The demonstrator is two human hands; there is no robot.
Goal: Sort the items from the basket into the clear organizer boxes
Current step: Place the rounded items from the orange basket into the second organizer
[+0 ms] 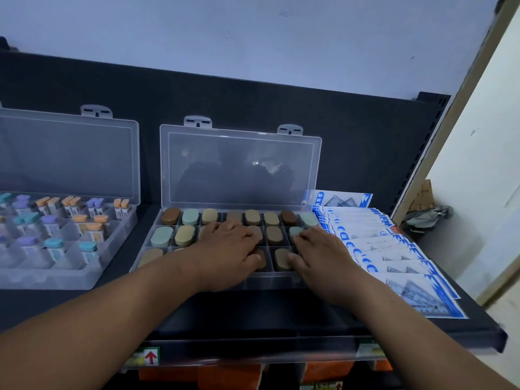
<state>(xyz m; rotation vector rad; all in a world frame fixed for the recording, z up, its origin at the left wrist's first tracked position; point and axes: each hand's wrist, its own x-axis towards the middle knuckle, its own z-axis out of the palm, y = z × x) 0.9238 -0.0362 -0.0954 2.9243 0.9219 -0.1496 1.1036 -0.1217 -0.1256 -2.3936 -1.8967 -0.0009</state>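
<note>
The middle clear box point(267, 280) sits on a dark shelf point(253, 313). Its lid point(239, 167) stands upright, and its compartments hold brown, tan and green oval cases point(170, 215). A narrow gap parts it from a second box point(70, 278) of capped tubes point(50, 223) on the left, which the frame edge cuts off. Blue-and-white packets point(394, 257) lie just beside its right wall. The hands hide several cases. The left hand point(228, 249) and right hand point(318, 254) rest palm down on the cases, fingers loose, grasping nothing.
</note>
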